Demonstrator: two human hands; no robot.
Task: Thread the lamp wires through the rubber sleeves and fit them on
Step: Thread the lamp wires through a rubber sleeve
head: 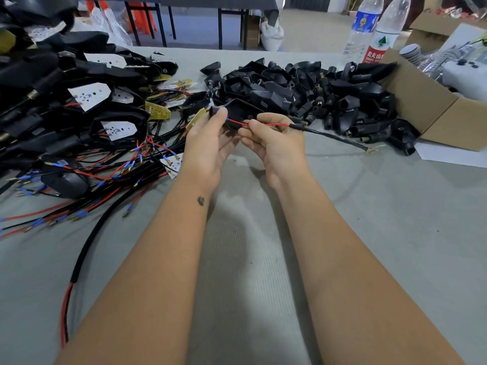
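Both hands (pixel 237 143) round red wire (pixel 266 124)

Two water bottles (pixel 374 30) (upright), cardboard box (pixel 432 101).

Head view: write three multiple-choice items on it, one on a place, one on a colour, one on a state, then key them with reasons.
1. Where does the cardboard box stand?
A. at the table's right edge
B. under the left hand
C. on the left-hand pile

2. What colour is the thin wire stretched between the two hands?
A. green
B. red
C. white

3. What is the right hand doing?
A. lying flat on the table
B. holding a bottle
C. pinching the wire

Key: 1 A, the box sits open to the right of the loose black rubber sleeves. 2 B, the strand from the left hand to the black cable is red. 3 C, thumb and fingers close on the wire above the table.
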